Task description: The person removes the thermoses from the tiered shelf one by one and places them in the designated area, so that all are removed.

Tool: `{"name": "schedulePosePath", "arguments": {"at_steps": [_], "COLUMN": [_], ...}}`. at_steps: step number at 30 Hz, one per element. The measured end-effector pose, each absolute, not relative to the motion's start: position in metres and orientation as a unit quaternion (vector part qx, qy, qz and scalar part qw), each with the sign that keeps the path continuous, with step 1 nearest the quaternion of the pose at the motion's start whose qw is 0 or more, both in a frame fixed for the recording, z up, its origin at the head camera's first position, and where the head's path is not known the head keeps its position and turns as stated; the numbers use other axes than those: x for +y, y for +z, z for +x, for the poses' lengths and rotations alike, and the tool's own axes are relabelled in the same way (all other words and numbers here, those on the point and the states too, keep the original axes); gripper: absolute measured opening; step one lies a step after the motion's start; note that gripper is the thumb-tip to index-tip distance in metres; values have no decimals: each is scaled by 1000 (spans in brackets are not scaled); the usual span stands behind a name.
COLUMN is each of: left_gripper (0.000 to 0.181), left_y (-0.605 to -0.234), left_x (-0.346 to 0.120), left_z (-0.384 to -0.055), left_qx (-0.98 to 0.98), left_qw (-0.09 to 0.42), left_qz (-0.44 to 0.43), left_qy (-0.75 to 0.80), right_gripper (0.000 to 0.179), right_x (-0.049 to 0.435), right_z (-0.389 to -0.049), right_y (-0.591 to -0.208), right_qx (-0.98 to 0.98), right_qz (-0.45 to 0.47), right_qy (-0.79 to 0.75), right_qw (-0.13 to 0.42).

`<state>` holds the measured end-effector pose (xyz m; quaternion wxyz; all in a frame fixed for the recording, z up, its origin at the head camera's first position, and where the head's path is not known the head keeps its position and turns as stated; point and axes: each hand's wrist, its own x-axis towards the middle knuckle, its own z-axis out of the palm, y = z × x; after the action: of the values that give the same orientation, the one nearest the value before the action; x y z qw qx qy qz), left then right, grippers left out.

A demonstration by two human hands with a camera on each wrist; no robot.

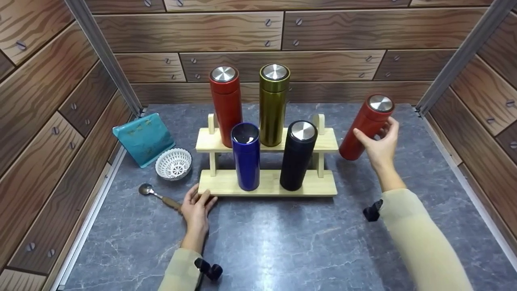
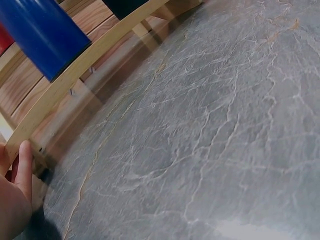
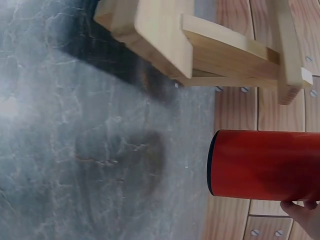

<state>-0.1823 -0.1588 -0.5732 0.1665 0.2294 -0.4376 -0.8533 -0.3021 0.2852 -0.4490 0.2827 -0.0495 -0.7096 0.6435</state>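
My right hand [image 1: 381, 145] grips a red thermos [image 1: 363, 129] with a silver lid, right of a two-tier wooden rack [image 1: 268, 184]. In the right wrist view this thermos [image 3: 265, 165] appears beside the rack's end, its dark base showing over the table. My left hand [image 1: 196, 206] pinches the rack's front left corner; the left wrist view shows its fingers [image 2: 24, 170] at the board's edge. On the upper shelf stand another red thermos [image 1: 226, 109] and an olive-gold one [image 1: 273, 109]. The lower shelf bears a blue thermos [image 1: 247, 165] with a dark glossy top and a black thermos [image 1: 298, 157].
Left of the rack lie a teal pouch [image 1: 145, 139], a white woven-look bowl [image 1: 173, 163] and a spoon [image 1: 159, 196] with a wooden handle, its end close to my left hand. Wood-patterned walls [image 1: 226, 30] enclose the grey marbled table [image 1: 282, 242] at the back and sides.
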Motion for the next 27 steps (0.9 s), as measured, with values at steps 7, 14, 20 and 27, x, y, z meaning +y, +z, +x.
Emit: {"name": "schedulePosePath", "arguments": {"at_steps": [7, 14, 20, 27], "left_gripper": [48, 48, 48, 48], "left_y": [-574, -573, -573, -574], "left_x": [-159, -159, -159, -159], "left_z": [-184, -184, -182, -182], "left_qx": [-438, -433, -431, -436], "left_qw": [169, 171, 174, 172], "left_qz": [234, 235, 229, 223], "left_qy": [-852, -853, -856, -855], "right_gripper": [74, 75, 70, 72], "right_x": [284, 281, 269, 269], "right_z": [-303, -299, -289, -290], "right_y": [-462, -466, -458, -465], "right_qx": [-710, -716, -710, -709], "right_qz": [-65, -78, -79, -79], "right_qy": [638, 635, 643, 645], "right_qw": [291, 280, 275, 273]}}
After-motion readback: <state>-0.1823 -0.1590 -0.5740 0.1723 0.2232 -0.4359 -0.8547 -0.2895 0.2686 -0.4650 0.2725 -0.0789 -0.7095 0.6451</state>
